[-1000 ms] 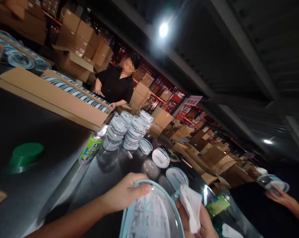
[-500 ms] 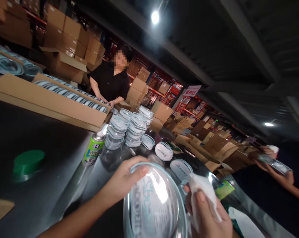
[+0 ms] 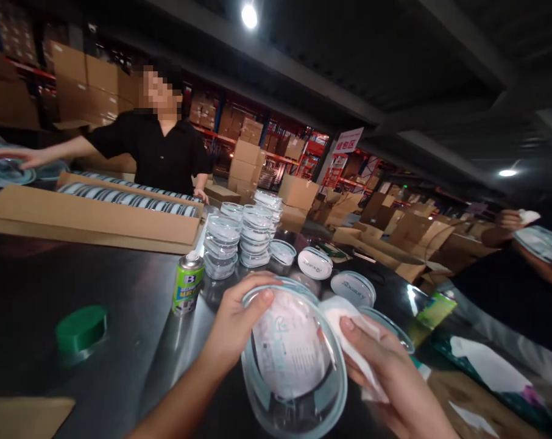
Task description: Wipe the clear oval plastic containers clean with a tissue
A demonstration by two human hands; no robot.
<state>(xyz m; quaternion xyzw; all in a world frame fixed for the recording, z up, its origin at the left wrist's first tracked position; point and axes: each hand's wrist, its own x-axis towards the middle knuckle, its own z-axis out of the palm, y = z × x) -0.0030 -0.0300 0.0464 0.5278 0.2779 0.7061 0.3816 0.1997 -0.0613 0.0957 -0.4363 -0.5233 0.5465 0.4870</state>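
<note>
My left hand [image 3: 244, 314] grips the upper left rim of a clear oval plastic case [image 3: 287, 347] with light-blue trim, printed lettering and a pale sheet inside. The case is tilted up toward me. At its right edge my right hand [image 3: 376, 356] is closed on a white tissue [image 3: 346, 317], which rests against the rim. Similar cases [image 3: 354, 288] lie just beyond on the dark table, some with lettering facing me. Part of the right fingers is hidden behind the tissue.
A green spray can [image 3: 187, 285] and a green lid [image 3: 81, 329] stand at left. Behind are stacked cases [image 3: 221, 244] and a long carton [image 3: 97, 213] filled with cases. A co-worker [image 3: 161, 146] reaches left behind it. At right, another person's hands [image 3: 509, 225] hold a case and something white.
The tissue has come up against the case's right rim. The case is turned somewhat. My view has levelled, and the co-worker behind the carton now stretches an arm left.
</note>
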